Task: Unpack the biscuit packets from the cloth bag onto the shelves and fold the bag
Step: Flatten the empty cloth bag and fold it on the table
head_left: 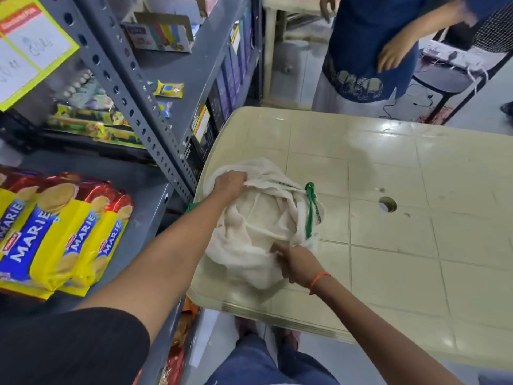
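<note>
**Both hands on cloth bag at shop table**

A person stands at a cream plastic table (394, 259) with both hands on a crumpled off-white cloth bag (258, 218), which lies on the table's corner nearest the shelving. The left hand (230, 184) reaches over the far side of the bag, its fingers curled into a bunched fold of cloth at the upper rim. The right hand (295, 262), an orange thread (319, 282) tied round its wrist, grips the bag's near edge, thumb and fingers closed on the fabric. A green drawstring (310, 209) runs down the bag's right side. The bag looks slack; whether anything is inside cannot be told.

To the left, Marie biscuit packets (63, 237) in yellow, blue and red wrappers lie side by side on a grey metal shelf (147, 198), just beside the table's edge. Small yellow packets (168, 88) sit on a higher shelf, with an open cardboard box (162, 31) above them. A round hole (387, 204) marks the tabletop to the right of the bag. Beyond the table's far edge stands a second person in a blue printed garment (358, 51).
</note>
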Motion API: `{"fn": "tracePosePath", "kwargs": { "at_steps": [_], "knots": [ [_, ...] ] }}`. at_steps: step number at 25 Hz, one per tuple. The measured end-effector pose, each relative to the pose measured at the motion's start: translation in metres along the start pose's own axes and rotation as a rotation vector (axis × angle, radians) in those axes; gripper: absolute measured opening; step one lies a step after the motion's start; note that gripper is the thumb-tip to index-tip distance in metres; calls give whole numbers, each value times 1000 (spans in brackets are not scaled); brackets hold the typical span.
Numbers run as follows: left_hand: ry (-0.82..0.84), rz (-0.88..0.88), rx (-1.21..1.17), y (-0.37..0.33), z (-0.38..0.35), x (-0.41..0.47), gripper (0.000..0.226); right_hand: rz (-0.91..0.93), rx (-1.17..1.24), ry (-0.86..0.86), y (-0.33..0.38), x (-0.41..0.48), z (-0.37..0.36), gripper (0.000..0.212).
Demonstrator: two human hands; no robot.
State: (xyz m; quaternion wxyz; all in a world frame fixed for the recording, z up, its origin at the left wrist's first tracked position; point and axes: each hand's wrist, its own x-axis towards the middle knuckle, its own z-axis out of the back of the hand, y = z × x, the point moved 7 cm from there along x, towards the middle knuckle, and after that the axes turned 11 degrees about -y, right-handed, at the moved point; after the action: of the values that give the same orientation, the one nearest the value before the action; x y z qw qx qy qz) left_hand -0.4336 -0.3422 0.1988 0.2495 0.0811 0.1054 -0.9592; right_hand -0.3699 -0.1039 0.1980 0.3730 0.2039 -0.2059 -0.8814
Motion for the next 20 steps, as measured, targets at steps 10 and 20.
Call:
{"fn": "tracePosePath", "kwargs": {
  "at_steps": [10,20],
  "knots": [
    [100,265,-283,17,-4,-34,56,-677,65,-230,-105,-15,55,38],
    [-141,-25,-24,-37,-22,-44,30,-738,-10,259,-99,-42,21,26]
  ]
}}
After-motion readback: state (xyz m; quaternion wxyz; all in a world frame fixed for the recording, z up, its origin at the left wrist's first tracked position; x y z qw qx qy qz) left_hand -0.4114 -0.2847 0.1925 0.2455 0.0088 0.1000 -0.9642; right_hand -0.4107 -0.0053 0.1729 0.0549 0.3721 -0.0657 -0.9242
